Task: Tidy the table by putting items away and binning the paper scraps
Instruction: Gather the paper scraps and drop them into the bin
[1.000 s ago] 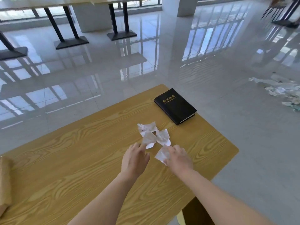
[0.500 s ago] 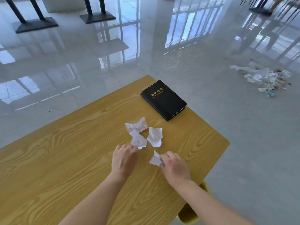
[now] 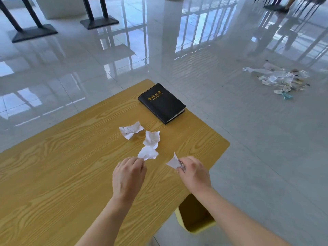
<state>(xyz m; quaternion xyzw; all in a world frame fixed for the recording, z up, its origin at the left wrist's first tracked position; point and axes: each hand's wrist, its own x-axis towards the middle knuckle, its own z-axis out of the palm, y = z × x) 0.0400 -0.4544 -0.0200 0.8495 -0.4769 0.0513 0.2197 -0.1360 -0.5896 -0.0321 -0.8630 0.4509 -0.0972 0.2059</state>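
The right hand is pinching a paper scrap on the near side of the notebook. The left hand is pinching a second scrap by its corner. Other scraps are lying nearer the notebook. They are looking feather-light and flimsy, so edge pinches should be suiting them.

gold characters 会议记录 on the cover of the black notebook lying on the table, smaller gold line beneath illegible, faint print on the farthest paper scrap unreadable
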